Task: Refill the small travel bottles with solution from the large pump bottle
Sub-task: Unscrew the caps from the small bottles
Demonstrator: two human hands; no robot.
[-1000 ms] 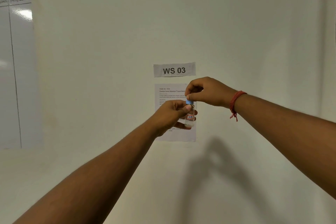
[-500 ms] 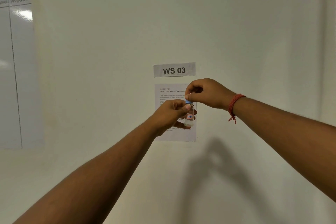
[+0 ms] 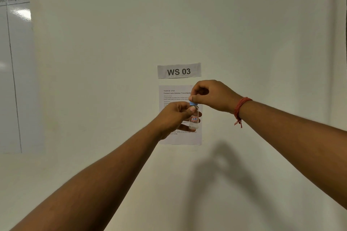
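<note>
A glossy whiteboard (image 3: pixel 16 73) hangs far left. The left hand (image 3: pixel 173 118) grips a small clear cylindrical travel bottle (image 3: pixel 194 118) upright before a printed sheet (image 3: pixel 180 139); the right hand (image 3: pixel 212 95), fingers pinched, holds its blue cap (image 3: pixel 193 103).

One small clear bottle (image 3: pixel 194 118) with one blue cap (image 3: pixel 193 103), gripped between two hands. Behind the hands, two paper sheets on the wall; one red wrist thread (image 3: pixel 240 108).
</note>
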